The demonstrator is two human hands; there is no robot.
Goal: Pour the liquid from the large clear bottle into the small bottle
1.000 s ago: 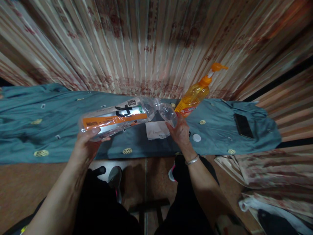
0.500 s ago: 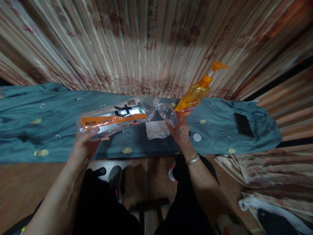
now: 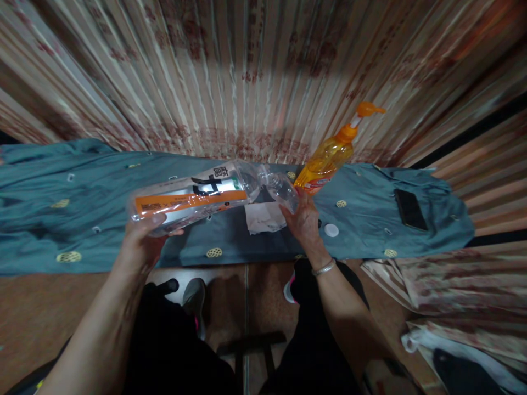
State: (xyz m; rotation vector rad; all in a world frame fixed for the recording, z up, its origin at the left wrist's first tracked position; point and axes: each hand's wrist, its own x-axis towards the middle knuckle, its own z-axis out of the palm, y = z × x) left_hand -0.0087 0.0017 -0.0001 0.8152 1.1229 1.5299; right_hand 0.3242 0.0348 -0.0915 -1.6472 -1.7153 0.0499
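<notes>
My left hand is closed round the base of a large clear plastic bottle with an orange and silver label. The bottle lies tilted, its neck pointing up to the right. That neck meets a smaller clear rounded plastic piece, whose exact kind I cannot make out. My right hand has its fingers closed on the far end of that clear piece. Just behind the right hand stands a pump bottle of amber liquid with an orange pump head. Its lower end is partly hidden by my fingers.
A white paper lies on the teal patterned cloth, below the joined necks. Right of my hand is a white round cap. A black phone rests farther right. Pleated curtains hang behind the cloth-covered surface.
</notes>
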